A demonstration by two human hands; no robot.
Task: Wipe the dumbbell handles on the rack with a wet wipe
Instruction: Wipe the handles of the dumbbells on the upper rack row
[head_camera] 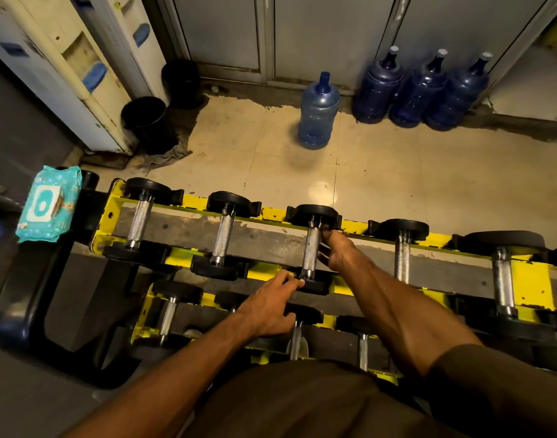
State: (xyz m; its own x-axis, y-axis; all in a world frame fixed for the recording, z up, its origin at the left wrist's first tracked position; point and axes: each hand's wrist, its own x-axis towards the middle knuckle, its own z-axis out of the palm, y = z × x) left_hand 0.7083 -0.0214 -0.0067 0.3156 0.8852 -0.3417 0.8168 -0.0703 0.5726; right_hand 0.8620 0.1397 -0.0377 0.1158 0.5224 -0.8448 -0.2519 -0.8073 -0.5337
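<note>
- A yellow two-tier rack (pixel 271 213) is being viewed from above, with five dumbbells lying across its upper tier and more being carried on the lower tier (pixel 168 314).
- The third dumbbell (pixel 315 213) from the left on the upper tier is being handled; its knurled metal handle (pixel 311 248) is lying between the two yellow rails.
- The handle is being gripped from its right side by the right hand (pixel 339 248), with the fingers being curled in against the metal near its far end.
- A pale patch is being shown between those fingers; whether it is a wipe cannot be told.
- The near black plate (pixel 313 286) of the same dumbbell is being touched by the left hand (pixel 269 306), whose fingers are being held fairly straight and close together, with the fingertips (pixel 297 282) resting on the plate's edge.
- A teal wet wipe pack (pixel 48 205) is being kept on a black surface just beside the rack's left end, its flap closed.
- One pale blue water bottle (pixel 318 112) is being left standing on the tiled floor beyond the rack, with three darker bottles (pixel 419 90) lined up against the wall.
- Two black bins (pixel 147 121) are being kept beside the water dispensers (pixel 65 74) at upper left.
</note>
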